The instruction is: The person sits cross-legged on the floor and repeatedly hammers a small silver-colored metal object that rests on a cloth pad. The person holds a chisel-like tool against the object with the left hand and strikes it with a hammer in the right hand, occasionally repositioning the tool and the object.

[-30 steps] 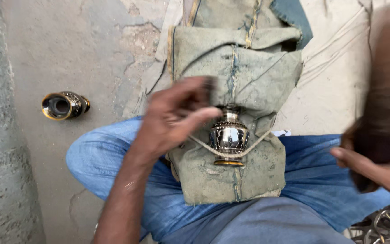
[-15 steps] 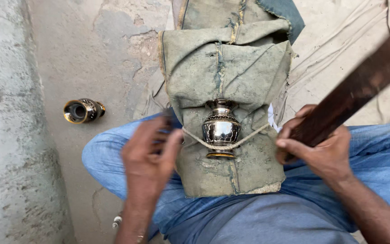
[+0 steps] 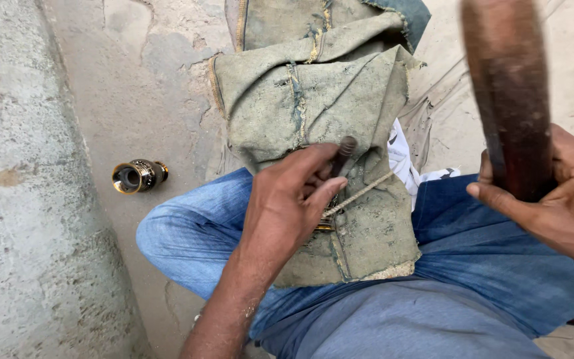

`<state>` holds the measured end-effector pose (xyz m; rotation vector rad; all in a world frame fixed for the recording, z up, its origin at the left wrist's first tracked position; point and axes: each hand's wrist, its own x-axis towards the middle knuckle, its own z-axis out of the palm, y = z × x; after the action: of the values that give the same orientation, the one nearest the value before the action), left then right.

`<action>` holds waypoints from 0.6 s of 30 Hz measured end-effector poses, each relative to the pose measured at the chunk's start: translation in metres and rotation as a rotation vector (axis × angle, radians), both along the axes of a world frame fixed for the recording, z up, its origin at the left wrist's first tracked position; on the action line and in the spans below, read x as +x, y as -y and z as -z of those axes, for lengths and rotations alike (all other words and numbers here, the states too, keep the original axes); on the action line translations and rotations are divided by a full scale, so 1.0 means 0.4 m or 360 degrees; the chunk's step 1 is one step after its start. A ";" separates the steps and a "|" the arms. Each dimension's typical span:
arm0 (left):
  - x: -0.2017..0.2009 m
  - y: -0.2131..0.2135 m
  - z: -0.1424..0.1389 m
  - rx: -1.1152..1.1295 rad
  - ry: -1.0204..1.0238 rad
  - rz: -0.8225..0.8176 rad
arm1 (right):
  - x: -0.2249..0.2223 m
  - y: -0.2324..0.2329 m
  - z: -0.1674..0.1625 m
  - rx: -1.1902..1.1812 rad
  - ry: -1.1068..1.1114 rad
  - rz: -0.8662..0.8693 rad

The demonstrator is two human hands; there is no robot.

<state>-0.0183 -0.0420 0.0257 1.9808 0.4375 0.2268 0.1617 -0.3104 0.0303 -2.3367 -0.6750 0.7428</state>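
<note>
the left hand [image 3: 287, 199] rests on the folded greenish cloth pad [image 3: 320, 100] that lies over the person's lap, and its fingers [image 3: 320, 189] are curled shut around a slim dark punch-like tool [image 3: 345, 151], whose rounded top pokes out above the knuckles. the hand covers nearly all of a small brass piece [image 3: 325, 227]; only a thin gold edge shows just below the palm. a light cord [image 3: 360, 193] runs slantwise across the pad from under the hand toward the right, and a scrap of white cloth [image 3: 403, 156] peeks out at the pad's right edge

the right hand [image 3: 559, 199] is raised at the right of the view, well apart from the left hand, with its fingers [image 3: 499, 199] wrapped tight around a thick dark wooden mallet [image 3: 509, 93] that stands nearly upright and runs out of the top of the frame. it is blurred, so its surface detail is hard to tell

the pad lies on blue jeans [image 3: 479, 252] that cover both legs. on the dusty concrete floor [image 3: 127, 86], left of the left knee, a small brass pot [image 3: 137, 176] lies on its side, its dark open mouth turned toward the left, apart from the leg. a rough concrete ledge [image 3: 21, 199] fills the left side of the view
</note>
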 end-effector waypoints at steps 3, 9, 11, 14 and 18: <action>0.012 -0.010 -0.013 0.0246 0.0093 0.0183 | 0.012 -0.003 0.010 -0.0144 -0.0126 -0.0026; 0.026 -0.020 -0.027 0.0194 -0.0127 0.0197 | 0.028 -0.014 0.011 -0.0241 0.0258 -0.0265; 0.024 -0.017 -0.028 0.0253 -0.0060 0.0225 | 0.033 -0.027 0.003 -0.0641 0.0295 -0.0273; 0.020 -0.013 -0.026 0.0268 -0.0052 0.0199 | 0.034 -0.047 -0.010 -0.0962 0.0271 -0.0224; 0.020 -0.020 -0.023 0.0225 -0.0094 0.0234 | 0.033 -0.055 -0.013 -0.0640 0.0402 -0.0356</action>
<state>-0.0101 -0.0341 0.0348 2.1521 0.3187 0.1089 0.1750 -0.2885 0.0356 -2.7855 -0.9859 0.7404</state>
